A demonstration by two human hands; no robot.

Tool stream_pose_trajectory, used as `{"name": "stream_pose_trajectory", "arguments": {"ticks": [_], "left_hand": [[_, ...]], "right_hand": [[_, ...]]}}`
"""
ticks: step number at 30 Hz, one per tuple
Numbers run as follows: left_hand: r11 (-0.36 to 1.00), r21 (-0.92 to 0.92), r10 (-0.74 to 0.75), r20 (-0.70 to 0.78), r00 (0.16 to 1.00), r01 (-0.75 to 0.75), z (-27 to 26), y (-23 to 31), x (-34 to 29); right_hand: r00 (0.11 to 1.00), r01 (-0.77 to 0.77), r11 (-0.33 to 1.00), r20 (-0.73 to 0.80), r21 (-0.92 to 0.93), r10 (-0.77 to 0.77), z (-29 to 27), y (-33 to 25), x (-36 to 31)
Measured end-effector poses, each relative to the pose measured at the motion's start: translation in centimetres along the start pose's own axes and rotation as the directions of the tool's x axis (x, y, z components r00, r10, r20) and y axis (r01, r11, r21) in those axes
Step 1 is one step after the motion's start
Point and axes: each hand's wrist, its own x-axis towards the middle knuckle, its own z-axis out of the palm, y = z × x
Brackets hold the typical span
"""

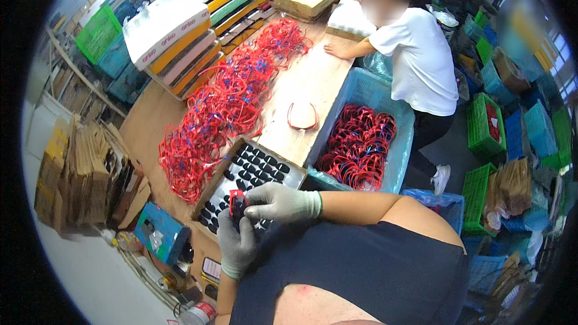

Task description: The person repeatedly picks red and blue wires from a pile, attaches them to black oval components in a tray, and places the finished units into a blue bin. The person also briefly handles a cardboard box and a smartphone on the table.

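Gloved left hand (pixel 237 245) and right hand (pixel 276 202), fingers nearly closed, pinch a red-and-black piece (pixel 238 204) over a box (pixel 294 178) of black parts (pixel 244 175), best gripped steadily but gently.

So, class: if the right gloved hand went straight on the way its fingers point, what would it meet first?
The small red-and-black piece, apparently: the right hand has it at its fingertips, though depth there is hard to judge.

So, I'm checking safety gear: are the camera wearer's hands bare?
No, grey gloves cover both the left hand and the right hand.
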Motion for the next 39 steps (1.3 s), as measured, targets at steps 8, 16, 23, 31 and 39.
{"name": "stream_pose_trajectory", "arguments": {"ticks": [8,16,23,31,39], "left_hand": [[0.93,0.283,0.254,-0.029,0.967,-0.236,0.9,1.7,0.2],[0.941,0.3,0.148,0.058,0.987,-0.158,0.1,1.0,1.4],[0.961,0.262,-0.036,0.425,0.904,-0.085,0.4,0.5,2.5],[0.867,0.318,-0.361,-0.133,0.923,0.385,0.8,-16.5,14.8],[0.595,0.501,-0.438,-0.453,0.776,0.628,3.4,-32.1,17.4]], "right_hand": [[0.979,-0.203,0.979,0.011,0.027,0.203,-0.6,-1.7,-0.8],[0.994,-0.108,0.949,-0.05,-0.296,0.097,-2.4,-0.9,0.4],[0.98,0.127,0.834,0.198,-0.537,-0.022,-5.6,-0.3,-0.7],[0.998,-0.018,0.898,0.043,-0.44,0.041,-6.1,3.5,-3.6],[0.973,-0.229,0.814,-0.091,-0.533,0.214,-10.5,0.9,-5.1]]}}
